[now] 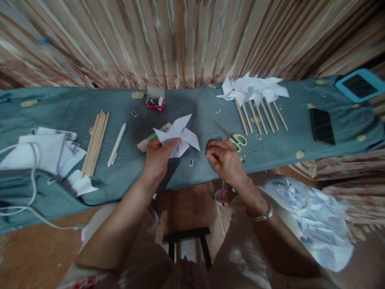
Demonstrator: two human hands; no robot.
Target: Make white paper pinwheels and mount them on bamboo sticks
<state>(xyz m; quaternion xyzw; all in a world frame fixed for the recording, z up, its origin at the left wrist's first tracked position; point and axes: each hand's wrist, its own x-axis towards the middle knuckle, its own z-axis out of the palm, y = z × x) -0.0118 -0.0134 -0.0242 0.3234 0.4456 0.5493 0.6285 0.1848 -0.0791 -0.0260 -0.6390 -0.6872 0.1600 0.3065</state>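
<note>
My left hand (159, 156) pinches a white folded-paper pinwheel (182, 134) over the cloth, thumb at its middle. Beneath it, partly hidden, lies a flat brown and green piece (147, 141). To the right, my right hand (224, 158) is closed, thumb and fingertips together; anything between them is too small to make out. Just beyond that hand rest scissors with pale green handles (237, 140). A small open red box (155, 100) of shiny metal pins or tacks stands behind the pinwheel.
Several pinwheels on sticks (254, 90) lie at the back right, near a black phone (322, 126) and a blue-framed tablet (361, 85). Wooden sticks (96, 144), a white pen (117, 144), paper sheets (42, 152) and a white cable (33, 180) occupy the left.
</note>
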